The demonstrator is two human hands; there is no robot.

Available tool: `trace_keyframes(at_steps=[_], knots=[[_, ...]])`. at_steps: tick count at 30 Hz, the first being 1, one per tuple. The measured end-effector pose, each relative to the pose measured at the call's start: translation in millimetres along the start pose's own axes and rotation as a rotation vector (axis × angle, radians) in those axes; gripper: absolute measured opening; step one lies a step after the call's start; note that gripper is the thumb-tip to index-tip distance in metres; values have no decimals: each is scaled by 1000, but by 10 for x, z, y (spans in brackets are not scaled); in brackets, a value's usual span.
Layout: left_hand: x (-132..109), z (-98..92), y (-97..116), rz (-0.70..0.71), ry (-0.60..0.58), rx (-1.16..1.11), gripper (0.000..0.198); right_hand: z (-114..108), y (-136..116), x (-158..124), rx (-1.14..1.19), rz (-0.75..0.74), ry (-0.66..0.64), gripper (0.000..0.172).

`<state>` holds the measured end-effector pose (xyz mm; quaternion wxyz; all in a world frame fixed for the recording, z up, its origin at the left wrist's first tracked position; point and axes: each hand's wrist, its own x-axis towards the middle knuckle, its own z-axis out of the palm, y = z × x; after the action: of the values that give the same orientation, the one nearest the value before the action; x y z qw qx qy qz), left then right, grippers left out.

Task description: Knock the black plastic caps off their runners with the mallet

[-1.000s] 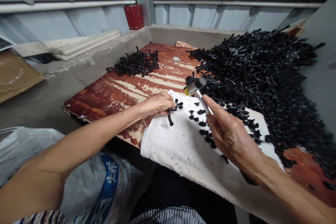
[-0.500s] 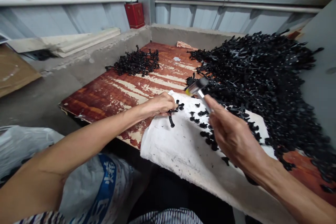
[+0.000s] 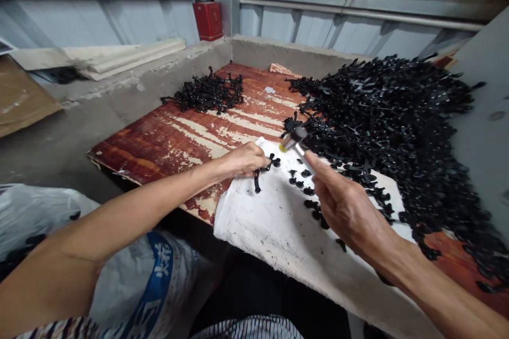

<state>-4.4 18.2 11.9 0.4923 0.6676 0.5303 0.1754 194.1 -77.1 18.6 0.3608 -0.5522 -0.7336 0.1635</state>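
- The left hand point(image 3: 243, 160) is pinching the near end of a black branched plastic piece point(image 3: 263, 169), pressing it onto the white cloth point(image 3: 274, 233). The piece is lying just past its fingertips, toward the right hand.
- The small hammer point(image 3: 293, 138) is hanging just beyond that piece, its head blurred. With the fingers sitting so near, a blow landing slightly off could, I judge, be catching them.
- The right hand point(image 3: 347, 206) is grasping the hammer's handle, forefinger stretched along it. A loose grip could be letting the head twist.
- Loose black bits point(image 3: 306, 190) are lying on the cloth between the hands. A hard strike could be scattering them over the cloth's near edge, which is drooping off the tabletop point(image 3: 178, 143).
- The big black heap point(image 3: 397, 116), beyond and right of the right hand, is crowding the cloth and could be sliding onto it.
- A printed sack point(image 3: 155, 286) is slumping under the left forearm. Dark shapes are showing at its far left, but I cannot tell what they are.
- A red box point(image 3: 207, 20), far beyond the left hand, is sitting shut and hiding its contents.
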Motion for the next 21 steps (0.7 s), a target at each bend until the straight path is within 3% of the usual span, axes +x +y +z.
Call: trace_keyframes(at_steps=[6,11,14,16,18,20,21], knots=[[-9,-30,-30,62,-23,9,29,-110,-70,96,77,151,-80,36],[-233,50,169,266,-289,107,24,-134,-128,144,260,340,-162,22],[-375,157,252,372,-365,207,26,-67,-132,109,410,431,-246,22],[-442,202,234,388,-314,209,24,-39,-131,54,504,477,-238,23],[-497,215,176,354,-157,95,22,-40,-129,-8,579,512,-182,24],[-551,212,118,242,12,-106,35,-56,-127,-62,636,544,-111,25],[-577,215,100,151,36,-223,41,-60,-126,-82,660,556,-78,26]])
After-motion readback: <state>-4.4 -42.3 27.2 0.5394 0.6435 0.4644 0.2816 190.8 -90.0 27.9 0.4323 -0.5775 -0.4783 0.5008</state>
